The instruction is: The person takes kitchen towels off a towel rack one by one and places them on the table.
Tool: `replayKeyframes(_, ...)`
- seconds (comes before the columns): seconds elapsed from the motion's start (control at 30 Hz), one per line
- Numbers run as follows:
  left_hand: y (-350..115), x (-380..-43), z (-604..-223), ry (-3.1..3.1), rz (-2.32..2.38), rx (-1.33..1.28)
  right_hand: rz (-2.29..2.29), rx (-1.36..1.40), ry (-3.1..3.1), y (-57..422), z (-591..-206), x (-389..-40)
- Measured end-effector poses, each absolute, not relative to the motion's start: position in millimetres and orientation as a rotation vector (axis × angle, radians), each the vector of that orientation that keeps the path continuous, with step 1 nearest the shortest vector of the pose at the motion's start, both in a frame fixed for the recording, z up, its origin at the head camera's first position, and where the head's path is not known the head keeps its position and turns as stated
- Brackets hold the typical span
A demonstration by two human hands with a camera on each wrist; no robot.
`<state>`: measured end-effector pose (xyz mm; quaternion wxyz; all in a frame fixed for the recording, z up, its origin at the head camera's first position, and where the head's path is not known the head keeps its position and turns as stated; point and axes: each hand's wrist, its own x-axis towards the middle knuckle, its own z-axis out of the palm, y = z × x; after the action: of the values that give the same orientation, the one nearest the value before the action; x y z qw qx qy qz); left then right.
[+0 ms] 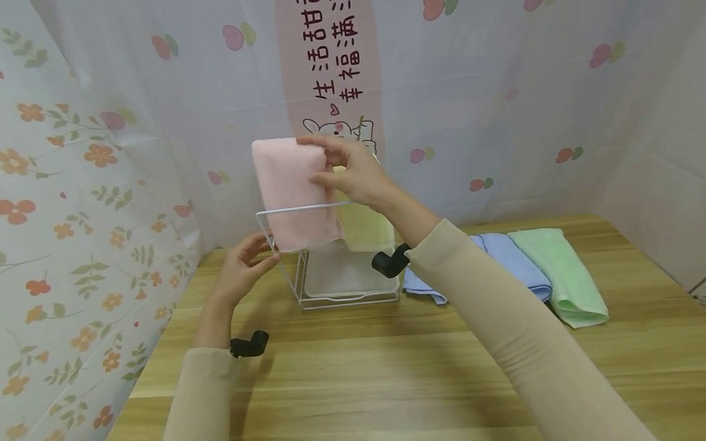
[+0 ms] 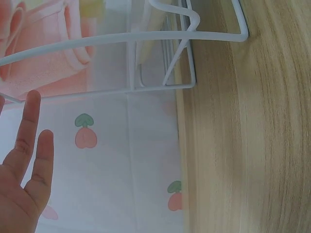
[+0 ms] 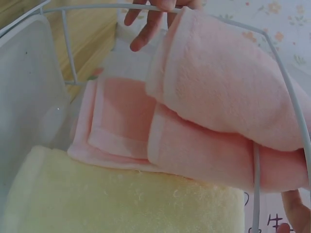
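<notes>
A white wire rack (image 1: 302, 208) stands toward the back of the table. A folded pink towel (image 1: 293, 183) hangs on it at the left, and a yellow towel (image 1: 365, 226) hangs beside it on the right. My right hand (image 1: 360, 171) pinches the pink towel's upper right edge, thumb in front and fingers along the top. At the rack's left side, my left hand (image 1: 240, 266) holds the wire frame between thumb and fingers. Two of its fingers (image 2: 30, 119) stretch out by the wire in the left wrist view. In the right wrist view the pink towel (image 3: 223, 77) shows loose folded layers.
A white tray (image 1: 349, 272) sits in the rack's base. To the right lie a folded blue towel (image 1: 509, 260) and a folded green towel (image 1: 562, 275) on the wooden table (image 1: 358, 376). Printed cloth (image 1: 209, 109) hangs behind and at the left.
</notes>
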<state>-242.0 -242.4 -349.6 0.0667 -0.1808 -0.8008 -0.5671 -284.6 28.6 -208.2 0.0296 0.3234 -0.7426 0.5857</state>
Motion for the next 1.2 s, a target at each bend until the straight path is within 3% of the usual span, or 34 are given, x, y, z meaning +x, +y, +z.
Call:
replayKeyframes(0.7,-243.6,-243.0,-351.3,-2.378,-1.715,-0.611,1.996,0.915,-1.893,35.3,-210.5,-281.3)
replayKeyframes(1.2,-242.3,-242.7,-350.3,-2.393,-1.715,-0.595,2.213,0.856,-1.641,65.3,-202.3,-277.0)
